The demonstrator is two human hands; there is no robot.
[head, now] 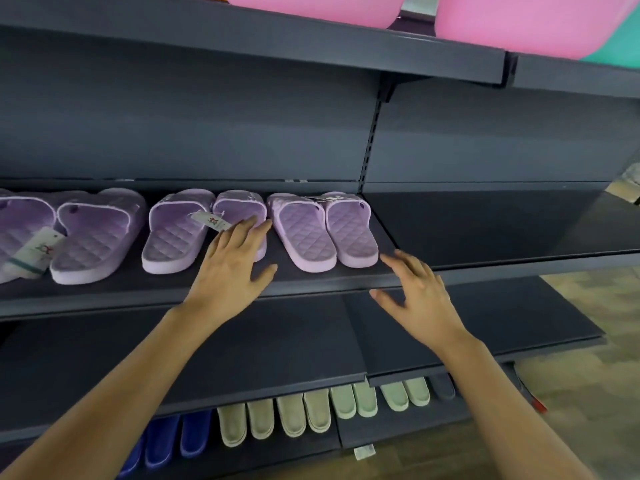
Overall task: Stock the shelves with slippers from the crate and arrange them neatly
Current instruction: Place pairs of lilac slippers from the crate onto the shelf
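Dark grey store shelving fills the view, and the middle shelf (104, 294) serves as the reference. Nearest, 2 levels below the middle shelf, stand rows of blue slippers (180, 441), beige slippers (273, 417) and pale green slippers (353, 400), heels outward. Over the middle shelf's front edge reach both bare forearms. The left hand (230, 265) lies flat with fingers straight and spread, resting on the right slipper of the central lilac pair (173, 237), gripping nothing. The right hand (420, 296) hangs at the front edge toward the middle shelf's right end, fingers loose and spread, holding nothing; whether it touches the shelf cannot be told. On the middle shelf sit 3 lilac quilted pairs, heels outward: the central pair with a paper tag (207, 220), the right-end pair (325, 233) just beside the right fingertips, and the left-end pair (93, 237). Above the middle shelf, pink tubs (519, 22) sit on the top level.
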